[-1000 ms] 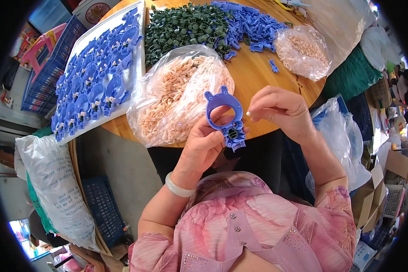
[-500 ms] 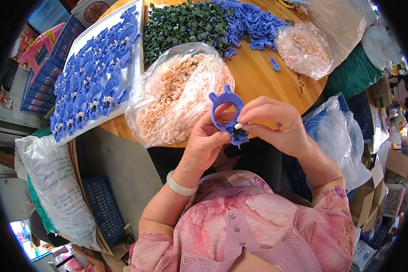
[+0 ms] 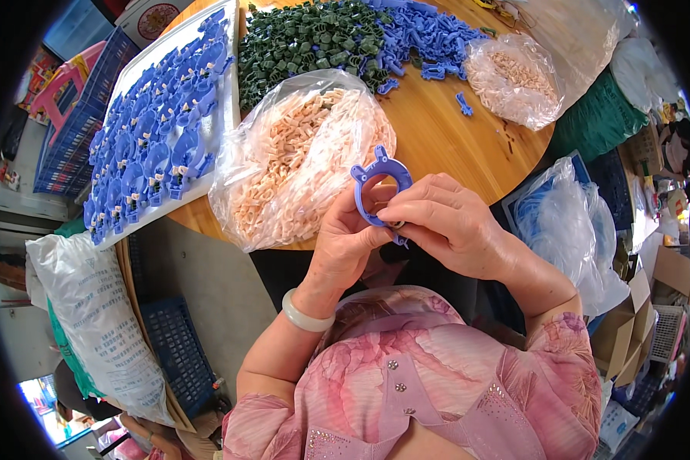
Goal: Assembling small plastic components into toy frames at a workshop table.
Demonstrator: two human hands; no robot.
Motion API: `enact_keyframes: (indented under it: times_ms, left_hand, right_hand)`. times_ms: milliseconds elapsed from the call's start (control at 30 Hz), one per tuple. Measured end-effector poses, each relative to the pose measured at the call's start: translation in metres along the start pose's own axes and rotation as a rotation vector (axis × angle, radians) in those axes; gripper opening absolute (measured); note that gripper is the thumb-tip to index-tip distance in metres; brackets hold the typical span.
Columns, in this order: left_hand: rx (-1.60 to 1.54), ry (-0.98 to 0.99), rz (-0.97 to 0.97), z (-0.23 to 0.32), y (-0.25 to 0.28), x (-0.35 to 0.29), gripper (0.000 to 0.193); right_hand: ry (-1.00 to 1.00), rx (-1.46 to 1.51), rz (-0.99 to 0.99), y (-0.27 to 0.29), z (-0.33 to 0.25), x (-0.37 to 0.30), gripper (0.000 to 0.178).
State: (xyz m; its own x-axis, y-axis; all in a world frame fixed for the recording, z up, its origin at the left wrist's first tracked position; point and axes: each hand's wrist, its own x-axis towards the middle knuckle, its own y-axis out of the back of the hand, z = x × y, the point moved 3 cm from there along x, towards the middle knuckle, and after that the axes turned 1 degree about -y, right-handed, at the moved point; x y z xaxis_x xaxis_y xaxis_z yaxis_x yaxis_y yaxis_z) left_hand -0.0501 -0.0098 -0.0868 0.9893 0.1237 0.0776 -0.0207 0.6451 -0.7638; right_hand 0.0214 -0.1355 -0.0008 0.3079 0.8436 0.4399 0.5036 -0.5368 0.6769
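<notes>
My left hand (image 3: pixel 350 239) is closed round the lower left side of a blue plastic ring part (image 3: pixel 363 184) with small knobs on top, held upright above the table's near edge. The fingers of my right hand (image 3: pixel 446 222) are pinched together at the ring's lower end, where they cover a small piece; only a dark bit of it shows between the fingertips. Just beyond my left hand lies a clear bag (image 3: pixel 307 165) full of small pale pink pieces.
A white tray (image 3: pixel 230 115) of blue assemblies stands at the left. Heaps of dark green pieces (image 3: pixel 314 46) and blue pieces (image 3: pixel 429 38) lie at the back of the round wooden table (image 3: pixel 452 138). A smaller bag of pale pieces (image 3: pixel 514 80) sits at the right.
My right hand has moved left and closed in on the ring's lower end. The white tip that showed between its fingers is now hidden. My left hand stays nearly in place.
</notes>
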Motion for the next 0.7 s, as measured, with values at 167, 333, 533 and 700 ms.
enact_keyframes:
  times_ms: [167, 333, 533, 700]
  left_hand:
    - [0.015, -0.049, -0.020, 0.002, -0.003, 0.001, 0.062]
    - [0.079, -0.106, -0.005, 0.003, -0.005, -0.001, 0.059]
    - [0.171, -0.191, -0.045, 0.005, -0.005, -0.001, 0.062]
    - [0.237, -0.254, -0.060, 0.007, -0.004, -0.002, 0.069]
  right_hand:
    - [-0.010, 0.062, 0.066, 0.007, -0.003, -0.002, 0.030]
    - [-0.117, 0.079, 0.111, 0.005, -0.001, -0.008, 0.022]
    - [-0.217, 0.070, 0.102, 0.001, -0.002, -0.011, 0.012]
    - [-0.236, 0.107, 0.105, -0.004, -0.002, -0.011, 0.011]
